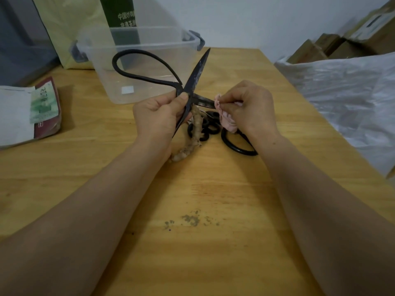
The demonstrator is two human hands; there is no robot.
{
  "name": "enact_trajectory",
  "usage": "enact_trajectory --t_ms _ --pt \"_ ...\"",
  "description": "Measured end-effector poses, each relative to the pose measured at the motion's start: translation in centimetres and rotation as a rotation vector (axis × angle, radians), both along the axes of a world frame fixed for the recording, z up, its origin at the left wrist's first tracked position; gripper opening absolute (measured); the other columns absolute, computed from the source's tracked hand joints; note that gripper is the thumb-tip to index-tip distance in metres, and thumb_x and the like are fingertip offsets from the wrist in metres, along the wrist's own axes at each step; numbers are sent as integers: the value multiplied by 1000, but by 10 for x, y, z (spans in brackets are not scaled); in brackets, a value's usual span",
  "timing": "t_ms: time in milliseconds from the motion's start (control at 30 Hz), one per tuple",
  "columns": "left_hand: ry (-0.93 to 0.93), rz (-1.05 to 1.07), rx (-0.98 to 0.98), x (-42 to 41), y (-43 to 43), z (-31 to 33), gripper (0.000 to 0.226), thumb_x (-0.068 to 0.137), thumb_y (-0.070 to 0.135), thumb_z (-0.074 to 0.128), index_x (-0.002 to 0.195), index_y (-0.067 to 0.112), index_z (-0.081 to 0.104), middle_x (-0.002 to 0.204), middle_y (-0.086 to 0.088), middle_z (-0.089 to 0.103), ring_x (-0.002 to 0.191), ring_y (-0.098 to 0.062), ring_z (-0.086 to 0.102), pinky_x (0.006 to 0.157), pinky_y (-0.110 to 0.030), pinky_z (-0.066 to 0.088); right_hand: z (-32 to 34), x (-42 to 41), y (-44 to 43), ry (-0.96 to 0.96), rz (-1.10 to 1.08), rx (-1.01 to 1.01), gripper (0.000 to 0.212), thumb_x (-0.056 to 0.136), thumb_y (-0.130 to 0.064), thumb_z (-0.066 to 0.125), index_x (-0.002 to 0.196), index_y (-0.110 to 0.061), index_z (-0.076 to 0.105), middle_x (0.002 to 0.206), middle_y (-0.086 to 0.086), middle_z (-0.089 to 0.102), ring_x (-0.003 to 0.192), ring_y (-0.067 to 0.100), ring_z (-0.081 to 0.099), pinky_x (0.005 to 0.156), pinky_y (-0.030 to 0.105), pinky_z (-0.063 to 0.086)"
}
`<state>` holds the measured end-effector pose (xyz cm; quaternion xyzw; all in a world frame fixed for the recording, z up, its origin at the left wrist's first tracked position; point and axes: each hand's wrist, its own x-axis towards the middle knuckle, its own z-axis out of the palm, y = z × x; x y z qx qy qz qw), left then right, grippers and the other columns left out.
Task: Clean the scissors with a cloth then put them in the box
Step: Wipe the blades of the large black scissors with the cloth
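My left hand [159,116] grips a large pair of black iron scissors [195,75] at the pivot, blades spread apart. One blade points up toward the box, the other points right. One handle loop arcs up to the left; the other is wrapped in tan cord and hangs down to the table. My right hand [248,105] pinches a pale pink cloth [226,120] around the tip of the right-pointing blade. A clear plastic box [136,45] with grey latches stands open just behind the scissors.
Other black scissors [233,142] lie on the wooden table [192,242] under my hands. A packet and papers [32,112] sit at the left edge, a white plastic sheet [342,99] at the right, a yellow-green bag [70,28] behind the box. Dirt specks mark the table nearer me.
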<state>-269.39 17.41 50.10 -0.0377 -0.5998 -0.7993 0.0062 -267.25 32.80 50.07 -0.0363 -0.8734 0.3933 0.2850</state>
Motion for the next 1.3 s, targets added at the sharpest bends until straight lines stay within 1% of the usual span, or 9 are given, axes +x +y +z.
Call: enact_trajectory --t_ms 167,367,500,633,800,900,1000,1133,1300 --pt "11 0 -18 0 0 0 11 87 5 64 80 12 71 70 1 73 70 -11 70 68 -23 57 2 -2 -18 117 64 127 9 81 -1 68 86 -3 75 88 3 62 80 10 59 73 22 49" --pt "16 -24 -20 -1 -4 2 8 87 7 64 87 9 71 81 -5 75 78 -16 71 73 -25 58 3 0 9 -156 26 19 13 88 0 61 92 -3 73 69 -6 54 63 9 55 57 15 44" --pt "4 26 9 -2 -6 3 6 86 8 65 87 7 71 75 -2 74 74 -13 71 69 -23 57 6 -2 -1 31 21 109 10 81 -2 68 87 -6 75 85 -2 60 80 13 59 75 23 47" --pt "-15 -17 32 0 -6 2 7 85 6 66 90 5 70 79 -6 74 75 -16 71 71 -25 58 4 -2 2 -47 47 138 11 84 -1 65 86 -5 76 90 10 69 84 26 65 80 38 50" --pt "-13 -9 27 -2 -7 3 9 85 7 66 93 4 70 84 -7 74 80 -17 72 71 -25 58 -4 -1 15 -52 -7 131 9 82 -4 66 81 -5 75 85 13 70 85 30 65 75 29 48" --pt "0 21 3 -4 -8 1 8 86 8 65 93 7 71 82 -5 75 81 -16 72 71 -23 57 -2 1 23 -99 -96 143 13 84 -5 62 81 -7 75 81 8 68 84 27 65 68 23 46" --pt "2 24 1 -5 -9 2 9 86 8 65 93 6 71 82 -4 75 80 -16 72 71 -23 57 6 5 24 -6 -250 73 20 86 -4 59 79 -18 72 81 1 65 78 16 63 74 34 53" --pt "13 -16 2 -2 -6 3 8 85 7 66 91 6 71 77 -3 74 73 -14 71 69 -23 57 11 4 4 245 -81 -132 17 81 -4 66 84 -20 73 91 -6 69 89 9 65 83 37 53" --pt "47 -57 -17 3 -2 2 10 86 5 65 84 11 72 71 0 74 69 -12 70 66 -23 57 6 -4 -18 168 69 -79 12 79 -14 74 90 -16 71 95 -10 60 88 -3 56 80 14 47"
